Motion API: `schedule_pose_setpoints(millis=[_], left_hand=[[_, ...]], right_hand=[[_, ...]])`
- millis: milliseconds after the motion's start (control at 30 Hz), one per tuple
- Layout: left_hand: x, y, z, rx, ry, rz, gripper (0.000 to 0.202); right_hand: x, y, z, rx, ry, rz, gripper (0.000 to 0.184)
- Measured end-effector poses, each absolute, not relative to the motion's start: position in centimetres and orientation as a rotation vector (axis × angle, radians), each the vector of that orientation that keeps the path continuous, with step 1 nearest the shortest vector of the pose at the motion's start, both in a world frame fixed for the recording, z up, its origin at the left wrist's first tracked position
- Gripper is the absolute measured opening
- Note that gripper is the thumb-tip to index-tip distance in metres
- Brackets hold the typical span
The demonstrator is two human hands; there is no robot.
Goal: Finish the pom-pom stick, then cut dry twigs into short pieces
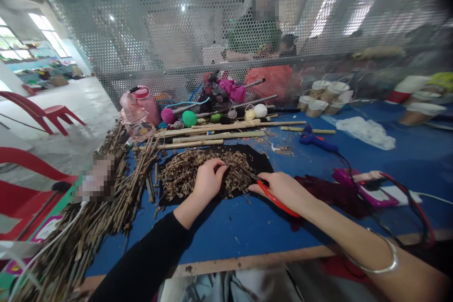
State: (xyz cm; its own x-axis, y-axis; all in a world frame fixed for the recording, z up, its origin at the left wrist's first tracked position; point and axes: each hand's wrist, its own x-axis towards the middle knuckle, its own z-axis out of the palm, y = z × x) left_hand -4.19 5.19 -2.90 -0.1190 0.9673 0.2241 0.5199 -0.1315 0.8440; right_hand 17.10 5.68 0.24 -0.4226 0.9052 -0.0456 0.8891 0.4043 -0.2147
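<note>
My left hand (209,178) is over a heap of brown, dried plant bits (182,170), thumb and fingers drawn together. Whatever they pinch is too small or hidden to make out. In my right hand (281,188) are red-handled scissors (275,199), their dark blades pointing left into the heap near my left fingertips. I cannot tell whether the blades are apart. Under the heap lies a black sheet (261,159) on the blue tabletop (226,236).
Bundled dry stalks (116,203) cover the table's left side. Behind the heap lie cut sticks (212,136), yarn balls (189,118) and a pink jug (138,115). A blue glue gun (316,140), corded power strip (377,193) and paper cups (316,107) are rightward. Beyond the perforated screen (198,23) is a person.
</note>
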Motion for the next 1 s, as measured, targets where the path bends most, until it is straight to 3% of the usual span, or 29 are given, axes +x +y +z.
schedule_pose_setpoints(millis=[333, 533, 833, 1000], left_hand=[[-3.4, 5.2, -1.5, 0.789, 1.284, 1.267, 0.008], [-3.2, 4.7, -1.6, 0.657, 1.193, 1.229, 0.009], [-2.8, 4.5, -2.3, 0.792, 1.163, 1.215, 0.073], [-2.8, 4.4, -2.5, 0.829, 1.195, 1.196, 0.083]], right_hand=[[16.9, 4.6, 0.9, -1.658, -2.473, 0.460, 0.043], [16.3, 3.8, 1.3, -1.552, -2.535, 0.519, 0.048], [15.6, 4.1, 0.5, -1.590, -2.544, 0.423, 0.047], [16.0, 4.1, 0.2, -1.537, -2.581, 0.384, 0.046]])
